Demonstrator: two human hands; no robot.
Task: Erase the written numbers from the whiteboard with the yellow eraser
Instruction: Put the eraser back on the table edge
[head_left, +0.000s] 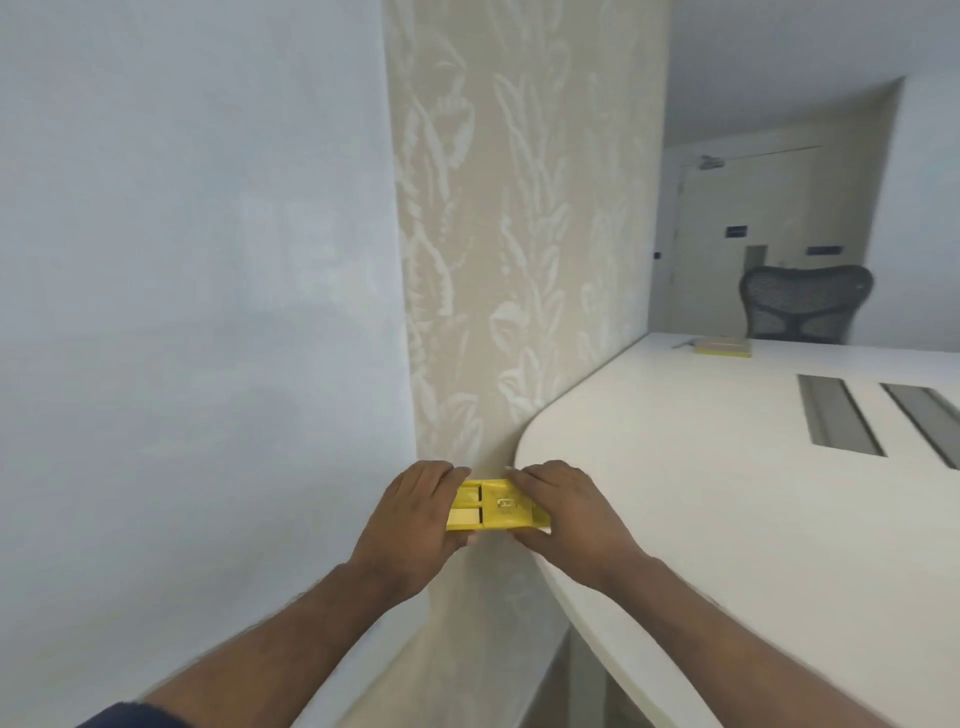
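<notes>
Eraser (496, 508), yellow, flat and rectangular, sits low in the centre of the frame, held between both hands in front of the patterned wall panel (519, 208). Left hand (410, 519) grips its left end, fingers (447, 475) curled over the far edge, thumb under the near edge. Right hand (566, 512) clamps the right end the same way, fingers laid along the far edge, thumb on the near one. Both grips are closed on the block. Its upper face looks like hard plastic, with two pale inset rectangles on the left half and a small embossed mark near the middle (too blurred to read).

Whiteboard (182, 260) fills the left of the frame: smooth, glossy, pale blue-white, no writing discernible. Panel beside it is beige with a matte leaf relief. Worktop (727, 493), right, is white with a rounded corner and two grey recessed slots. Mesh-backed chair (805, 301) stands at upper right.
</notes>
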